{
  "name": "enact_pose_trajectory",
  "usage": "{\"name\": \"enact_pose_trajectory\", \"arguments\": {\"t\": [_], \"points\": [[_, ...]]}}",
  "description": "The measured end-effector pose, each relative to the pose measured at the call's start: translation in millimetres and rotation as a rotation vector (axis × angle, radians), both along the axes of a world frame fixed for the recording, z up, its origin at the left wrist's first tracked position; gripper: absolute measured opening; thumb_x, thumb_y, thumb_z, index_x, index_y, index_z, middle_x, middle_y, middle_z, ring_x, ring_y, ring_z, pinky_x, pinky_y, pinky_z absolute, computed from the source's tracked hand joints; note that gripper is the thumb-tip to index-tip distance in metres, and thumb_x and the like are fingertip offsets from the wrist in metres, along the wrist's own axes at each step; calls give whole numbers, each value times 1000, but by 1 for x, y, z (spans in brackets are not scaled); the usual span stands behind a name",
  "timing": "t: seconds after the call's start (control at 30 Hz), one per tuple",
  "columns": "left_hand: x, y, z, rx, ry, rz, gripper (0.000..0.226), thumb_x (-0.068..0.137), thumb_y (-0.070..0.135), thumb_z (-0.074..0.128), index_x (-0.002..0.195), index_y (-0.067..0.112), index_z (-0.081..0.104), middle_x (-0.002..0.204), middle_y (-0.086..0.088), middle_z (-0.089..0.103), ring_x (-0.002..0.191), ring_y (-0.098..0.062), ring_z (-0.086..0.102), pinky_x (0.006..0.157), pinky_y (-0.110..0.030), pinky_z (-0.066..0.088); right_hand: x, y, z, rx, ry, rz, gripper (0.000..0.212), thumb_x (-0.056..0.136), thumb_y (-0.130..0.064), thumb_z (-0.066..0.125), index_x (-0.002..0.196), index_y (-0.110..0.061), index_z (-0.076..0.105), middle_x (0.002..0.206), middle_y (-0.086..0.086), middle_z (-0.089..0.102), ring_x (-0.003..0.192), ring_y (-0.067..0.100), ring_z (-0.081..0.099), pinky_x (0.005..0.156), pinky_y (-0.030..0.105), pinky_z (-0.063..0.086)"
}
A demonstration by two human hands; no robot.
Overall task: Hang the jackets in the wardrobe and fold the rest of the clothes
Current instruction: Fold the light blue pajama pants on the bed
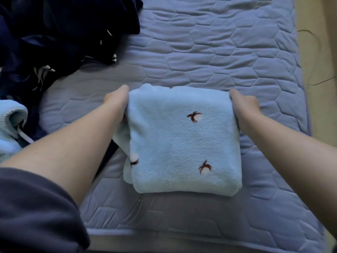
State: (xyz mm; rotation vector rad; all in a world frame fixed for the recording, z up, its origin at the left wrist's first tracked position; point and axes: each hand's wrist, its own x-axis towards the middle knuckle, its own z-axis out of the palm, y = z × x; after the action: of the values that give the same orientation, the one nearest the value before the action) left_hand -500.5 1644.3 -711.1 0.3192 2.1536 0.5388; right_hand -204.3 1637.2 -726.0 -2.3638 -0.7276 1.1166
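Observation:
A light blue fleece garment (182, 141) with small brown-and-white motifs lies folded into a thick square on the blue quilted bed (209, 52). My left hand (116, 103) grips its left edge, fingers tucked under the fabric. My right hand (244, 108) holds the right edge near the far corner, fingers hidden beneath. Both forearms reach in from the bottom corners.
A heap of dark navy clothes (60, 33) with white drawstrings covers the bed's far left. Another light blue fleece piece (11, 123) with a white cord lies at the left edge. Beige floor (319, 70) runs along the bed's right side.

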Motion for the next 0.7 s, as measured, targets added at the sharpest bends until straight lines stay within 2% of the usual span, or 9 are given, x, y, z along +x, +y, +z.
{"name": "enact_pose_trajectory", "arguments": {"t": [0.1, 0.17, 0.27, 0.37, 0.43, 0.5, 0.57, 0.63, 0.7], "points": [[-8, 10, 0, 26, 118, -33, 45, 86, 14, 49, 129, 2, 50, 122, -12, 57, 102, -31, 59, 75, -30, 45, 1, 13, 1, -18, -102, 68, 34, 85, -26, 53, 105, -2, 67, 113, 14, 66, 110, 33, 60, 95, 39, 48], [-14, 5, -5, -2, 138, 11, 46, 87, 13, 46, 130, 1, 46, 130, -12, 53, 112, -33, 56, 90, -32, 45, 3, 9, 0, -20, -137, 66, 33, 87, -23, 49, 106, -3, 68, 106, 14, 65, 103, 30, 60, 92, 41, 48], [-12, -21, 0, 31, 156, -80, 46, 85, 38, 45, 118, 7, 54, 119, -9, 59, 111, -34, 56, 94, -37, 45, 2, -23, 8, 64, -99, 113, 27, 91, -33, 46, 86, -11, 60, 80, 2, 56, 85, 23, 51, 79, 37, 44], [-4, -79, 14, 270, 177, -218, 69, 72, 66, 51, 119, 16, 46, 118, 0, 52, 105, -19, 53, 85, -30, 42, 1, -79, 18, 122, 150, 47, 45, 93, -49, 50, 117, -11, 54, 99, -1, 59, 91, 16, 55, 87, 36, 45], [2, -127, 16, 298, 21, -220, 93, 56, 73, 59, 127, 17, 38, 118, 4, 51, 101, -10, 53, 80, -23, 42, -3, -120, 21, 56, 396, 68, 56, 90, -53, 51, 128, -12, 51, 114, 2, 64, 103, 17, 62, 96, 38, 48], [11, -160, 6, 190, -207, -211, 103, 49, 70, 68, 132, 18, 34, 122, 5, 53, 107, -11, 55, 86, -27, 46, -8, -146, 16, -3, 541, 146, 59, 83, -55, 52, 129, -19, 54, 119, 0, 66, 107, 16, 65, 95, 36, 50], [14, -173, -11, 109, -419, -231, 96, 52, 68, 74, 131, 25, 42, 123, 11, 60, 113, -13, 59, 91, -31, 49, -10, -153, 8, -10, 583, 147, 50, 83, -53, 55, 124, -25, 56, 113, -3, 70, 100, 13, 68, 88, 32, 53], [13, -170, -14, 71, -568, -296, 72, 54, 71, 76, 113, 35, 55, 106, 18, 70, 102, -5, 66, 77, -21, 50, -6, -146, 3, -32, 618, 127, 44, 84, -53, 57, 119, -27, 58, 103, -3, 73, 93, 15, 71, 76, 30, 56], [11, -165, -11, 22, -682, -334, 71, 49, 71, 77, 107, 36, 57, 99, 19, 72, 92, -2, 69, 69, -17, 51, 1, -139, 5, -63, 702, 123, 54, 80, -59, 59, 122, -25, 59, 103, -1, 74, 92, 17, 71, 66, 29, 58]]}}
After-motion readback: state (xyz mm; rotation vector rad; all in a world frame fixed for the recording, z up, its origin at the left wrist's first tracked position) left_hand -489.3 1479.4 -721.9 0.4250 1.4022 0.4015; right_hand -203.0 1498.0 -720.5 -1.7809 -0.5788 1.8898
